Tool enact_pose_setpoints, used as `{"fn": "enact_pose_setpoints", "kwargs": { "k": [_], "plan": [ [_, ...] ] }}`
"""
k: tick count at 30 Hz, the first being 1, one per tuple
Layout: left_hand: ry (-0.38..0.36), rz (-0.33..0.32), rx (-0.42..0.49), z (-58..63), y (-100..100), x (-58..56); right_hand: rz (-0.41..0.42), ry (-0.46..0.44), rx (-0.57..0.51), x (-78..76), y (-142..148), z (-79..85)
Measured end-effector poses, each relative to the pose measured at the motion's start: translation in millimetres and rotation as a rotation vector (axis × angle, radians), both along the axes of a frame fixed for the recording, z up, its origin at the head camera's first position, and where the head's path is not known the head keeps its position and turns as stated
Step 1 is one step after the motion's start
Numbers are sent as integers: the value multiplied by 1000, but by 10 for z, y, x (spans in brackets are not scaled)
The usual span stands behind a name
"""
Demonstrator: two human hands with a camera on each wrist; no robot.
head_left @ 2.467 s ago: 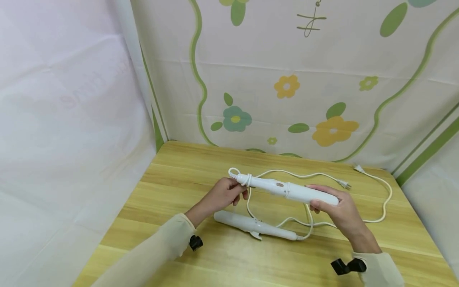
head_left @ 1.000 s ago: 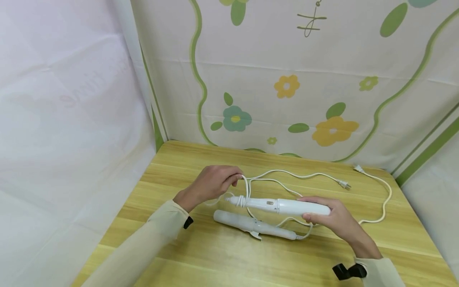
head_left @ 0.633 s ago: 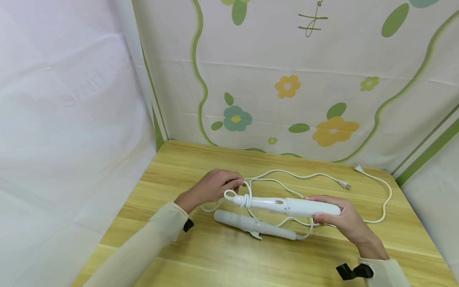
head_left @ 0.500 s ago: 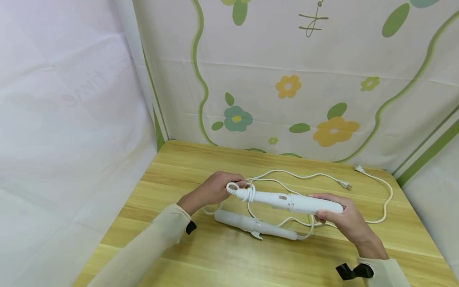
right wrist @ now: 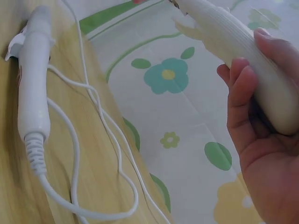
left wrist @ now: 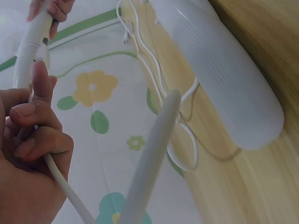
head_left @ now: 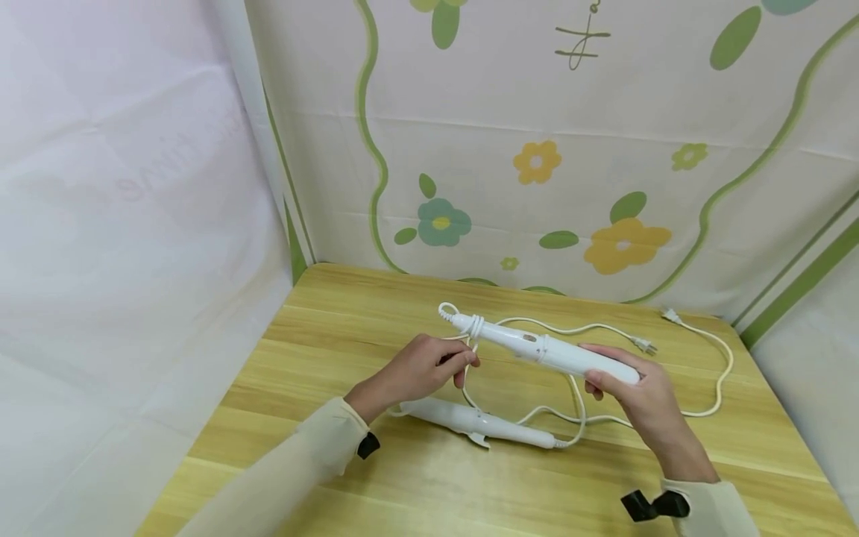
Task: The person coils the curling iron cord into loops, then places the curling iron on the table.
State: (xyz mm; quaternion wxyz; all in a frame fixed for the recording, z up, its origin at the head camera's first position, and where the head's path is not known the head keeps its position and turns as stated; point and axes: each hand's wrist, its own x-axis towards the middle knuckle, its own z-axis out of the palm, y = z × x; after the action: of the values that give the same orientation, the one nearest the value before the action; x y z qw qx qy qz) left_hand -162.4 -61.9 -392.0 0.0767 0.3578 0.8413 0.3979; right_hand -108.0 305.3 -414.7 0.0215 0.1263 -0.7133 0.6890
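My right hand [head_left: 647, 388] grips a white curling iron [head_left: 517, 343] by its thick end, holding it raised and tilted above the table. A few turns of its white cord [head_left: 473, 326] are wound round the thin handle, close to the cord's looped base. Just below that end, my left hand [head_left: 426, 367] pinches the cord. In the left wrist view, the cord [left wrist: 65, 186] runs through the curled fingers. A second white curling iron [head_left: 476, 422] lies on the table under the hands, a small lever sticking out from its side.
The wooden table [head_left: 416, 492] meets a flower-printed cloth wall [head_left: 483, 149] at the back and a plain white one [head_left: 134, 298] at the left. Loose cords spread over the back right, ending in two plugs [head_left: 644, 344].
My left hand went up behind the raised iron with the cord, then came down in front, below the handle. The iron's cord end dipped, then rose. The second iron stayed put.
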Motion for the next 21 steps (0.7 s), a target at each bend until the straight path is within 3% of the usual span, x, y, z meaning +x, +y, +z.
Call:
{"fn": "enact_pose_setpoints", "kwargs": {
  "k": [5, 10, 21],
  "plan": [
    [17, 27, -12, 18, 16, 32, -72, -12, 158, -1, -32, 27],
    [7, 32, -9, 5, 4, 38, -83, 22, 196, -18, -38, 37],
    [-17, 49, -17, 22, -18, 73, -249, -38, 292, -97, 33, -45]
  ]
}}
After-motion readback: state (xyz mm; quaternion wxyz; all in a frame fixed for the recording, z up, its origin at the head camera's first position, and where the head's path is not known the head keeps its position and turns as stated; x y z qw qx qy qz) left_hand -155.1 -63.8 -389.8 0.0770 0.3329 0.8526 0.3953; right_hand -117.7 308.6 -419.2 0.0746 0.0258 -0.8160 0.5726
